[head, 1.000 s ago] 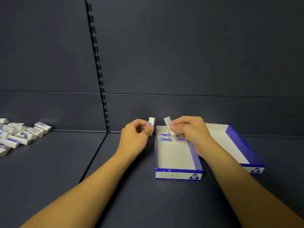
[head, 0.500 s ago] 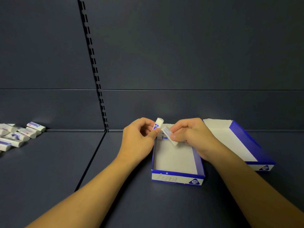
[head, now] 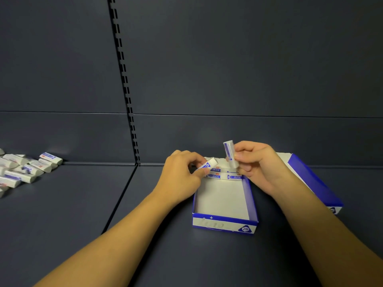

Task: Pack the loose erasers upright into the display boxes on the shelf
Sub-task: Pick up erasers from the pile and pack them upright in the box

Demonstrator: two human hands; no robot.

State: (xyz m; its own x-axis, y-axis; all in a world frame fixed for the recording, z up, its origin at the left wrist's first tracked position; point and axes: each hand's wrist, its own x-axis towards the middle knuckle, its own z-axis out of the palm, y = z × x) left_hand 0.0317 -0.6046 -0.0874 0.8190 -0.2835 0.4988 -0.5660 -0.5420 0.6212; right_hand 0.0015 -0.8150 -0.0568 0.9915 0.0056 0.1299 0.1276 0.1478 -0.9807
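A blue-and-white display box [head: 224, 224] sits open on the dark shelf, with a few erasers [head: 224, 175] standing in a row at its far end. My left hand [head: 182, 172] pinches one white eraser [head: 208, 164] at the box's far left corner, tilted. My right hand [head: 257, 162] holds another eraser [head: 230, 153] nearly upright above the box's far right corner. A second display box [head: 315, 183] lies behind my right forearm, partly hidden.
A pile of several loose erasers [head: 24, 168] lies at the far left of the shelf. A slotted upright [head: 124, 79] runs down the dark back wall. A seam in the shelf runs from its foot toward me.
My right hand has lifted its eraser from a slant over the box to nearly upright above the rim. My left hand has lowered and tipped its eraser toward the box corner.
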